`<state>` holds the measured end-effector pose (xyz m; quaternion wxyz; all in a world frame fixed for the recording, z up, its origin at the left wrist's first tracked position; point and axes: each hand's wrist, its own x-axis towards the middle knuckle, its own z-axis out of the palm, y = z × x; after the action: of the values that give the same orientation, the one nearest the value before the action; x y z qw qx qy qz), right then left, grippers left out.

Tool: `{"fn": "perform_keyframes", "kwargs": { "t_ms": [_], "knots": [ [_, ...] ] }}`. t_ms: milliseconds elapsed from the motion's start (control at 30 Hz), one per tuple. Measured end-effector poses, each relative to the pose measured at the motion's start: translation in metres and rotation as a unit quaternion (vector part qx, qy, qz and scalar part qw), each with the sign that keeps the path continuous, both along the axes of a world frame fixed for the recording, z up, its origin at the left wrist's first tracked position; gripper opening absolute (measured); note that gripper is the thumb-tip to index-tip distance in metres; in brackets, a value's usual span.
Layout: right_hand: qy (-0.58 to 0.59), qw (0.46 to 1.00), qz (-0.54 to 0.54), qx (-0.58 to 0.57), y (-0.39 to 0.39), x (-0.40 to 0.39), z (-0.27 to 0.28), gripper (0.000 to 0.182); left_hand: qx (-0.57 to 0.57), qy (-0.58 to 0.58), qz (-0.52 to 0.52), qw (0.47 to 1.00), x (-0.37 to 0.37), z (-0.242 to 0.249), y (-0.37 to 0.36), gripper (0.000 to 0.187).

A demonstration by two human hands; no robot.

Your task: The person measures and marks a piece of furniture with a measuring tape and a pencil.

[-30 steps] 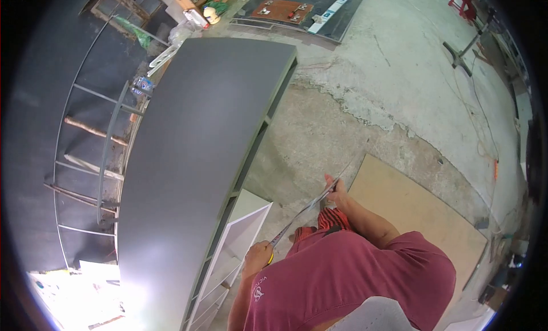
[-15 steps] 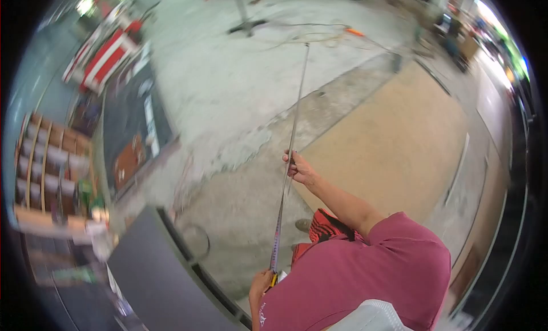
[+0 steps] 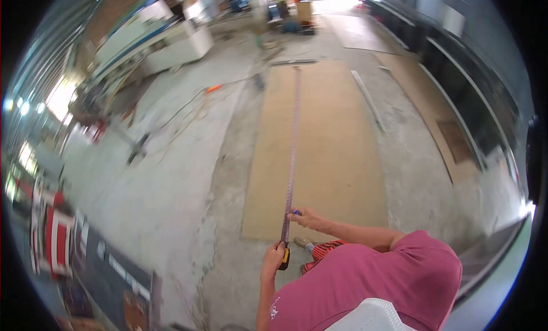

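My left hand (image 3: 273,258) is closed around a black and yellow tape measure (image 3: 284,260), low in front of my body. Its long blade (image 3: 293,142) runs out over a big tan board (image 3: 337,142) on the floor, with the tip near the board's far end. My right hand (image 3: 306,218) is pinched just beyond the case, fingertips right at the blade's edge. A small blue thing, perhaps a pen, shows between those fingers; most of it is hidden.
A pale strip (image 3: 370,101) lies along the board's right side. An orange piece (image 3: 214,89) on a cable and a stand's base (image 3: 138,149) are on the floor to the left. Further right, more sheets (image 3: 419,97) lie beside dark shelving (image 3: 474,85).
My view has swung right, toward the tan board. The blade has moved from the bare floor to over the board, and my right hand has come down the blade, close to the case.
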<state>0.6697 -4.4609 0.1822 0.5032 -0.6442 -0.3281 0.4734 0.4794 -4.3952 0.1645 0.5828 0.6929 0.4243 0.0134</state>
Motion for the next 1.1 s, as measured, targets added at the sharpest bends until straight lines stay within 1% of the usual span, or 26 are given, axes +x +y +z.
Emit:
{"fn": "perform_keyframes", "kwargs": {
  "t_ms": [33, 67, 100, 133, 167, 200, 267, 300, 333, 367, 400, 467, 500, 567, 600, 667, 700, 767, 800, 867, 900, 967, 1000, 1067, 1100],
  "knots": [
    [-0.003, 1.0, -0.021, 0.015, -0.013, 0.006, 0.004, 0.041, -0.01, -0.021, -0.002, 1.0, 0.017, 0.009, -0.006, 0.03],
    [-0.009, 0.998, -0.067, 0.016, -0.02, 0.007, 0.008, 0.041, -0.022, -0.042, -0.008, 0.999, 0.03, 0.014, -0.006, 0.028],
    [-0.022, 0.997, -0.072, 0.008, -0.029, 0.009, 0.012, 0.042, -0.021, -0.044, -0.055, 0.997, 0.04, 0.011, -0.008, 0.028],
    [-0.033, 0.997, -0.073, -0.001, -0.032, 0.007, 0.012, 0.043, -0.07, -0.054, -0.045, 0.995, 0.04, 0.004, -0.004, 0.026],
    [-0.027, 0.998, -0.05, -0.032, -0.027, 0.0, 0.012, 0.045, -0.12, -0.057, -0.027, 0.991, 0.031, -0.001, 0.008, 0.025],
    [-0.023, 0.997, -0.072, -0.03, -0.021, -0.004, 0.017, 0.045, -0.118, -0.051, -0.049, 0.99, 0.026, -0.001, 0.021, 0.025],
    [-0.011, 0.999, -0.045, -0.006, -0.032, 0.007, 0.035, 0.048, -0.149, -0.048, -0.069, 0.985, 0.03, 0.01, 0.027, 0.023],
    [0.002, 0.998, -0.063, 0.01, -0.048, 0.044, 0.033, 0.049, -0.145, -0.04, -0.074, 0.986, 0.056, 0.012, 0.022, 0.023],
    [0.01, 0.996, -0.081, 0.023, -0.066, 0.075, 0.035, 0.05, -0.147, -0.022, -0.105, 0.983, 0.073, 0.015, 0.014, 0.023],
    [0.037, 0.986, -0.145, 0.068, -0.075, 0.097, 0.036, 0.048, -0.15, -0.005, -0.137, 0.979, 0.085, 0.012, 0.012, 0.024],
    [0.065, 0.969, -0.209, 0.114, -0.091, 0.122, 0.038, 0.045, -0.149, 0.0, -0.142, 0.979, 0.1, 0.006, 0.004, 0.024],
    [0.133, 0.928, -0.288, 0.198, -0.124, 0.191, 0.019, 0.038, -0.113, 0.023, -0.195, 0.974, 0.144, -0.007, -0.017, 0.025],
    [0.133, 0.923, -0.297, 0.203, -0.135, 0.215, 0.021, 0.038, -0.108, 0.026, -0.205, 0.973, 0.164, -0.007, -0.024, 0.025],
    [0.145, 0.868, -0.398, 0.259, -0.154, 0.251, 0.029, 0.03, -0.088, 0.014, -0.248, 0.965, 0.2, -0.007, -0.035, 0.025],
    [0.146, 0.863, -0.405, 0.265, -0.167, 0.274, 0.032, 0.03, -0.083, 0.018, -0.256, 0.963, 0.225, -0.011, -0.043, 0.025],
    [0.113, 0.843, -0.467, 0.243, -0.193, 0.315, 0.037, 0.026, -0.083, 0.016, -0.288, 0.954, 0.274, -0.021, -0.056, 0.025],
    [0.113, 0.839, -0.474, 0.242, -0.204, 0.331, 0.038, 0.026, -0.085, 0.02, -0.296, 0.951, 0.296, -0.019, -0.063, 0.025],
    [0.099, 0.82, -0.509, 0.241, -0.22, 0.355, 0.044, 0.024, -0.052, 0.026, -0.326, 0.944, 0.336, -0.012, -0.072, 0.025],
    [0.093, 0.818, -0.515, 0.24, -0.233, 0.374, 0.045, 0.024, -0.055, 0.022, -0.333, 0.941, 0.361, -0.018, -0.08, 0.025],
    [0.039, 0.838, -0.51, 0.191, -0.257, 0.402, 0.047, 0.022, -0.083, 0.021, -0.339, 0.937, 0.409, -0.031, -0.092, 0.024],
    [0.033, 0.832, -0.521, 0.187, -0.266, 0.411, 0.049, 0.022, -0.088, 0.019, -0.352, 0.932, 0.433, -0.028, -0.102, 0.024],
    [0.036, 0.848, -0.511, 0.136, -0.279, 0.428, 0.054, 0.022, -0.095, -0.021, -0.363, 0.927, 0.493, -0.012, -0.127, 0.024],
    [0.035, 0.843, -0.52, 0.135, -0.284, 0.432, 0.055, 0.022, -0.097, -0.019, -0.373, 0.923, 0.517, -0.001, -0.14, 0.024],
    [-0.032, 0.869, -0.487, 0.082, -0.289, 0.442, 0.055, 0.025, -0.062, -0.068, -0.396, 0.914, 0.564, 0.02, -0.159, 0.024],
    [-0.029, 0.865, -0.494, 0.082, -0.293, 0.451, 0.051, 0.025, -0.062, -0.065, -0.402, 0.911, 0.588, 0.02, -0.166, 0.024]
  ]
}}
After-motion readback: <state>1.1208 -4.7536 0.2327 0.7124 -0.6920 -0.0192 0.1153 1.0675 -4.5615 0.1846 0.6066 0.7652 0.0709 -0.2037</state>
